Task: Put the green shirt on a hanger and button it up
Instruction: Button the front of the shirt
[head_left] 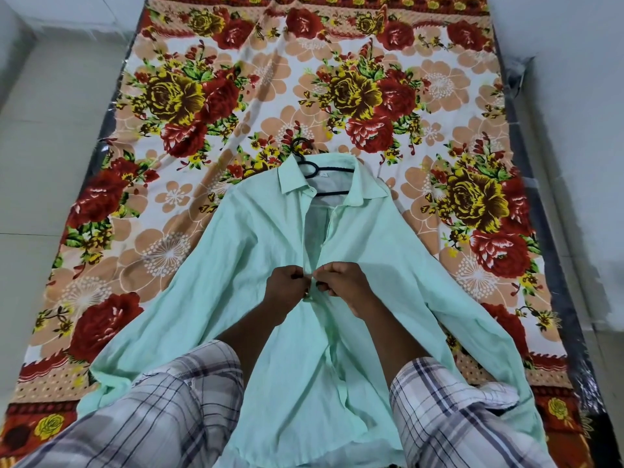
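Observation:
The pale green shirt (371,238) lies flat on the bed, front up, sleeves spread to both sides. A dark hanger (312,168) sits inside its collar, the hook poking out above. The top of the placket gapes open below the collar. My left hand (285,287) and my right hand (344,282) meet at mid-chest on the placket, each pinching one front edge of the shirt. The button itself is hidden between my fingers.
A floral bedsheet (189,96) in red, yellow and peach covers the mattress. Pale floor tiles (44,163) run along the left side, a white wall (574,96) along the right. My plaid sleeves fill the bottom of the view.

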